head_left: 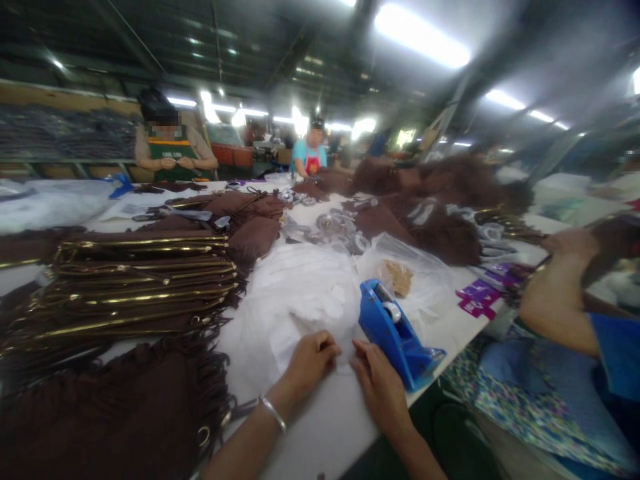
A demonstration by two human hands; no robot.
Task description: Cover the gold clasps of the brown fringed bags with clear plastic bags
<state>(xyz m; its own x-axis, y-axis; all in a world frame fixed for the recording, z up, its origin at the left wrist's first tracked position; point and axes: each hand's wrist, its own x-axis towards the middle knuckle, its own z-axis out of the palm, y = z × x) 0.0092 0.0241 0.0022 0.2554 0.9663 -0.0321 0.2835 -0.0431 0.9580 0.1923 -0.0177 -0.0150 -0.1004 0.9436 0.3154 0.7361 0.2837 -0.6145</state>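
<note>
My left hand (311, 363), with a metal bangle at its wrist, is at the near edge of a pile of thin white plastic bags (300, 287). Its fingers are curled into a pinch, and whatever lies between them is too small to make out. A short gap away, my right hand (380, 381) is half bent with thumb and fingers apart, and no object shows in it. Just right of that hand stands a blue tape dispenser (393, 333) at the table edge. Behind it is a clear plastic bag (425, 280) with a brown piece (397, 277) inside.
Stacked brown fringed bags with gold-coloured trim (145, 287) fill the left, and another brown bag (110, 407) lies nearer. A co-worker's arm (560, 287) reaches in from the right, by purple cards (480, 297). Two people work across the table, among brown goods (425, 180).
</note>
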